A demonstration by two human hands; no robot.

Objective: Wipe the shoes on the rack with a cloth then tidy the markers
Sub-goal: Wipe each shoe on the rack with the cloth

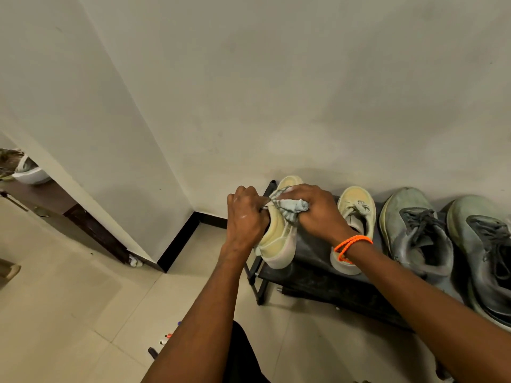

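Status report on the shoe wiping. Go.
Left hand grips yellow shoe, tilted on rack. Right hand presses cloth on it. Nothing in the way.

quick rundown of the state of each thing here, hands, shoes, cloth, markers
left hand: grips the yellow shoe, holding it tilted
right hand: holds the cloth against that shoe
cloth: bunched up, pressed on the shoe
yellow shoe: tipped on its side at the rack's end
second yellow shoe: upright on the rack, laced
grey shoes: upright on the rack, dusty
markers: scattered on the floor
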